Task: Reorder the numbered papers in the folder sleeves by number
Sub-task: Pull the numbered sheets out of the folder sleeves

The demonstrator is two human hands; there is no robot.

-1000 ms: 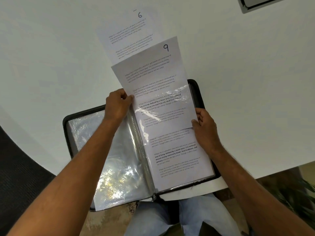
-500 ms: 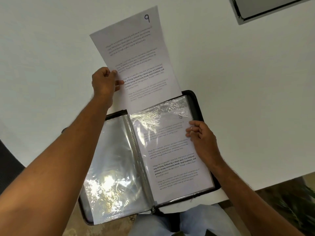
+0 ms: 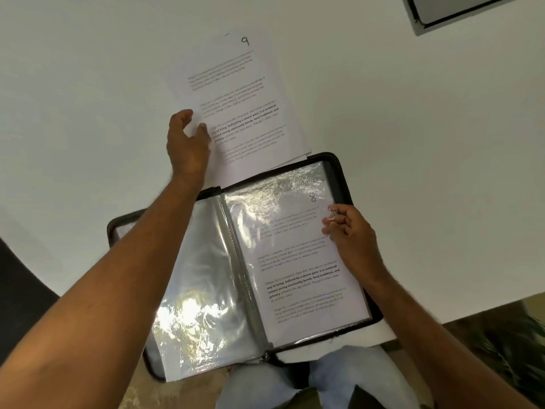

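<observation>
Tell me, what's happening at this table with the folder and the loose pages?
A person is sorting numbered pages in an open folder. Their left hand lays the sheet marked 9 on the white table, on another sheet beyond the folder. Their right hand pinches the edge of the clear sleeve holding page 8.

This looks like an office or study space. A broad white desk (image 3: 413,143) holds a zip folder (image 3: 342,178) of clear sleeves and printed sheets (image 3: 236,93), and the corner of a grey-framed device (image 3: 448,10), perhaps a laptop, sits at the far edge. A dark chair (image 3: 17,290) stands alongside.
</observation>
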